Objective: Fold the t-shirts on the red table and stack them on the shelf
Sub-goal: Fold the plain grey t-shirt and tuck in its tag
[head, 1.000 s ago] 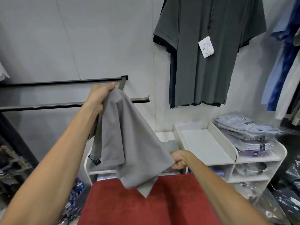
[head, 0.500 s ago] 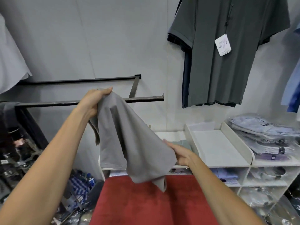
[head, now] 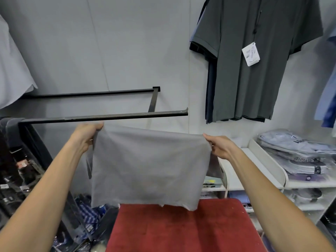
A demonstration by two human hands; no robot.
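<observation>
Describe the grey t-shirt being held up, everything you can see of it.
The grey t-shirt is plain, matte, soft knit-looking fabric, spread flat and hanging in the air above the far end of the red table. The left hand grips its upper left corner and the right hand pinches its upper right corner. A sleeve hangs behind each side edge. The bottom edge hangs slightly uneven. No print shows.

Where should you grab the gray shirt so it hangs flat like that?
Take the gray t-shirt by its two top corners, from the outer sides. The left hand and right hand pinch there now, so the top edge is taut and the cloth hangs flat above the red table.
</observation>
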